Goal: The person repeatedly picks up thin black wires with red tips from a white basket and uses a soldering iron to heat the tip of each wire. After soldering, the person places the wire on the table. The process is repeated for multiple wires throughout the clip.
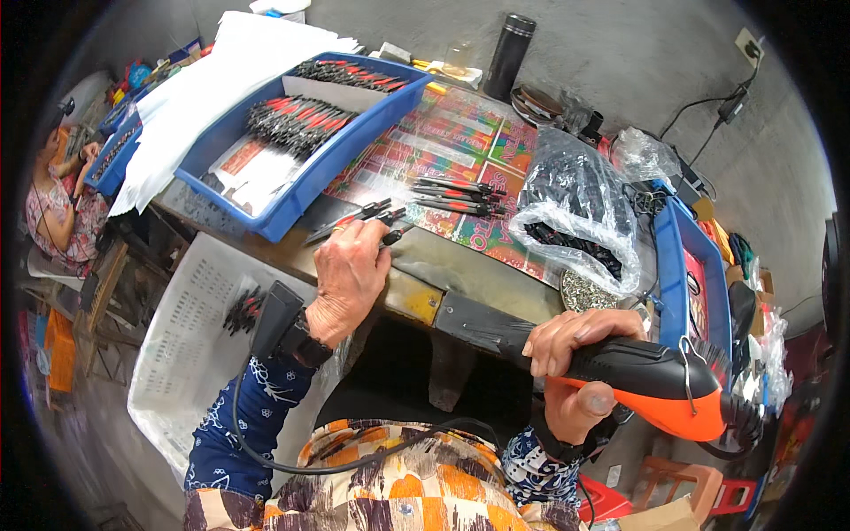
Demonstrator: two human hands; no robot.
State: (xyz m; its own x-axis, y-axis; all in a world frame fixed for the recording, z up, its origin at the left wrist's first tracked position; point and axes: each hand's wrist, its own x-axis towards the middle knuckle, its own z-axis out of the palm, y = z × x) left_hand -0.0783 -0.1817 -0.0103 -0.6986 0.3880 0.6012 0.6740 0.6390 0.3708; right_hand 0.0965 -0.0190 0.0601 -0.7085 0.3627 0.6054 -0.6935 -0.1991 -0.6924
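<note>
My left hand [347,273] is closed around a few slim black pen-like tools [361,214] at the table's front edge. In my right hand [575,358] is a black-and-orange corded power tool [651,372], perhaps an electric screwdriver; its black front end points left over the table edge. More black-and-red pen-like tools [456,196] lie in a small pile on the colourful printed sheet [496,234]. Rows of the same kind fill part of a blue tray [257,217] at the back left. Some others [243,310] rest in a white plastic basket [173,354] below my left forearm.
Right of the pile lies a clear plastic bag [567,168] of black parts, with a dish of small metal pieces [584,290] before it. Another blue tray [670,257] stands at right. A black flask [511,55] is behind. At far left sits another person [60,199].
</note>
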